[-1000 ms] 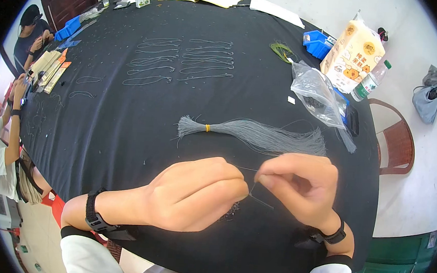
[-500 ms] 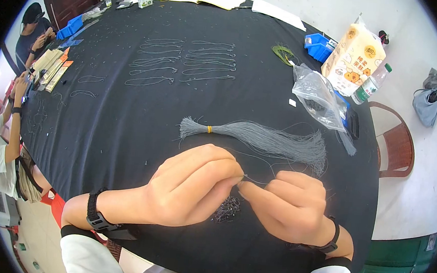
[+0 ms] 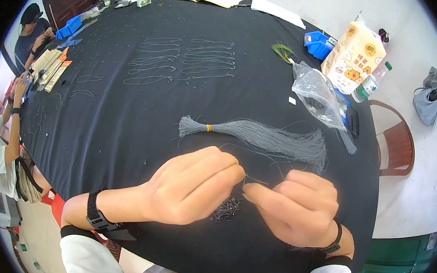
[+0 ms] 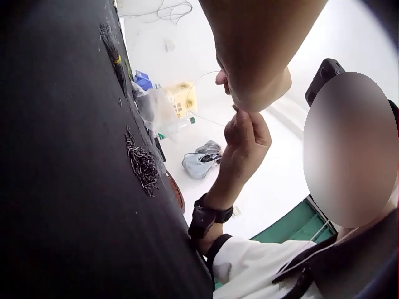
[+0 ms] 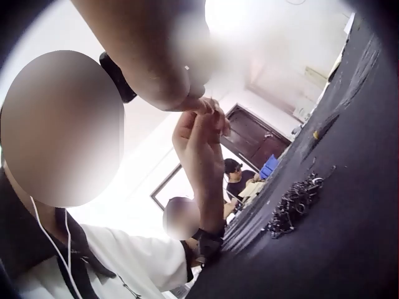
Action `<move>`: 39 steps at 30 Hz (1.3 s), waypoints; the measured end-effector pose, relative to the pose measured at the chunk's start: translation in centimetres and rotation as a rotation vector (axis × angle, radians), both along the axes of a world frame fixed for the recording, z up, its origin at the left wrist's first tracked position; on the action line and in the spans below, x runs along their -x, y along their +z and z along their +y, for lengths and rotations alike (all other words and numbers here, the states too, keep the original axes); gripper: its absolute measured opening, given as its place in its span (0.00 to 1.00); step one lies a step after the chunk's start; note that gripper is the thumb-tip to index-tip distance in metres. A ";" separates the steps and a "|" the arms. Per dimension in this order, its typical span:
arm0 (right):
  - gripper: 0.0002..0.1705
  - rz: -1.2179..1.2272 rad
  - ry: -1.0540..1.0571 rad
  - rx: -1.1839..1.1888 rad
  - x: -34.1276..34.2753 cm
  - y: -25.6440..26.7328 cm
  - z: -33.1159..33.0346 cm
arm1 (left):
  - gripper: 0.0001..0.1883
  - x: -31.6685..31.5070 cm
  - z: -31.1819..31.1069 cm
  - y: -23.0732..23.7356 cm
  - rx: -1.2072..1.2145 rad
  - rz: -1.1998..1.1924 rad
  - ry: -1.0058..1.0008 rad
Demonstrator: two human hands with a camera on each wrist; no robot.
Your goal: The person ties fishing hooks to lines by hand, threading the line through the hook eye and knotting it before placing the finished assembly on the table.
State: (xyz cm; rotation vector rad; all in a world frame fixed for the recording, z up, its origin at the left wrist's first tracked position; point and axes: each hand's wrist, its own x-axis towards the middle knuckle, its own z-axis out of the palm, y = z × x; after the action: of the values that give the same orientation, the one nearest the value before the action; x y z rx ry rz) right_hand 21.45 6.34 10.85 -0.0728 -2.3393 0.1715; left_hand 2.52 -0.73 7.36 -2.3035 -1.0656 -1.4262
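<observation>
Your L hand (image 3: 194,188) & R hand (image 3: 297,209) both pinch a thin grey cord (image 3: 257,180) betw. them, fingertips close, prob. for fine control; can't tell if they hold a hook too. Hook pile (image 3: 229,209) below, banded cord bundle (image 3: 265,135) beyond, prob. for quick reach
</observation>
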 end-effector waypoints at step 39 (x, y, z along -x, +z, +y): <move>0.20 0.012 -0.091 -0.154 0.9 -2.5 0.0 | 0.08 -0.8 -1.4 0.7 0.431 -0.419 -0.048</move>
State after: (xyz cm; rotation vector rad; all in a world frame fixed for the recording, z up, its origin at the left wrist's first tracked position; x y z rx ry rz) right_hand 20.53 6.37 8.30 -0.1013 -2.3242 -0.0526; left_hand 3.29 -2.12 8.02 -2.3673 -1.5785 -1.9154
